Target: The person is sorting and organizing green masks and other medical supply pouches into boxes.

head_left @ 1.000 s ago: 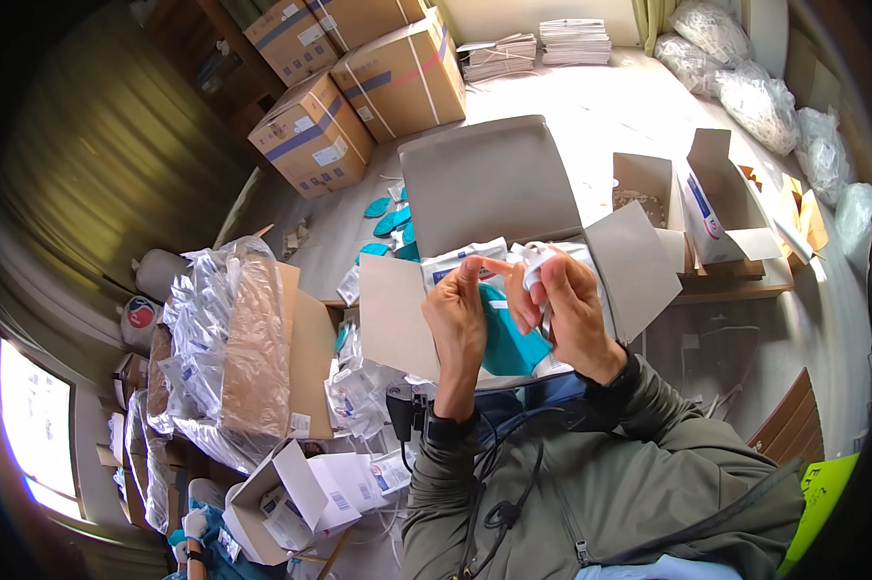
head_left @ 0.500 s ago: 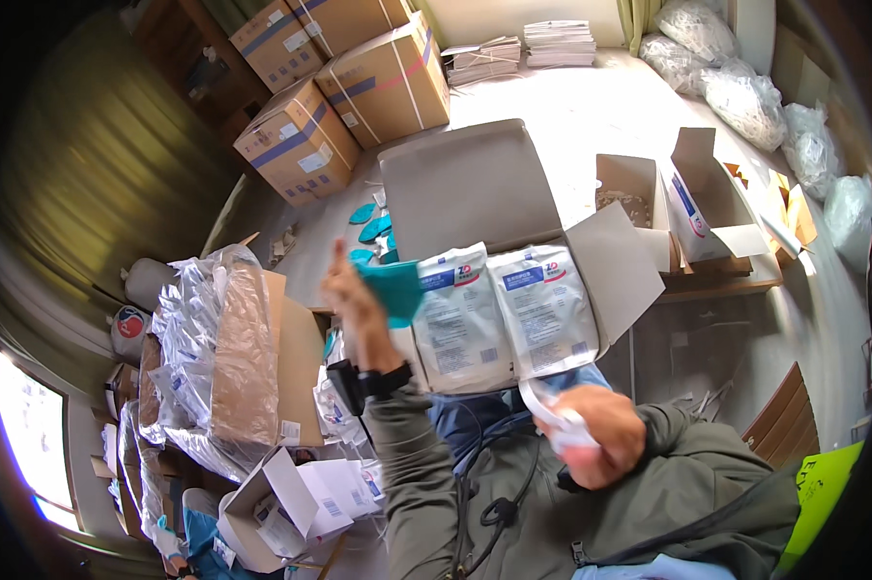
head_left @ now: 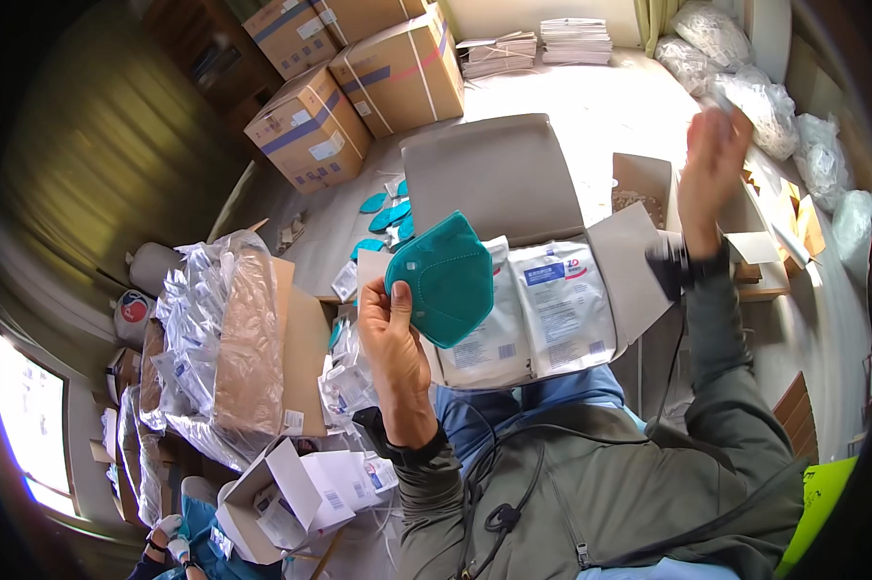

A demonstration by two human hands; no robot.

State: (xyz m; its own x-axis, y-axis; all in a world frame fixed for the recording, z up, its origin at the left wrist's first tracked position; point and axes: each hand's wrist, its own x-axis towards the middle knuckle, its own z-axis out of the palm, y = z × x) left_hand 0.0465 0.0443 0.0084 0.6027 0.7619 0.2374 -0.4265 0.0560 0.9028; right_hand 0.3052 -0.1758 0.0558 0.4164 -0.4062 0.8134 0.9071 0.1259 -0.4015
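Left grip [head_left: 397, 333]: we pinch a teal folded fabric face mask [head_left: 443, 278] by its left edge, thumb in front, holding it upright over the open grey cardboard box [head_left: 499, 174] on our lap. Two sealed white plastic pouches [head_left: 533, 309] lie side by side in that box, just right of the mask. Right hand [head_left: 712, 169] is raised well apart, blurred; we cannot tell its grip state. Loose teal masks [head_left: 388, 215] lie on the floor beyond.
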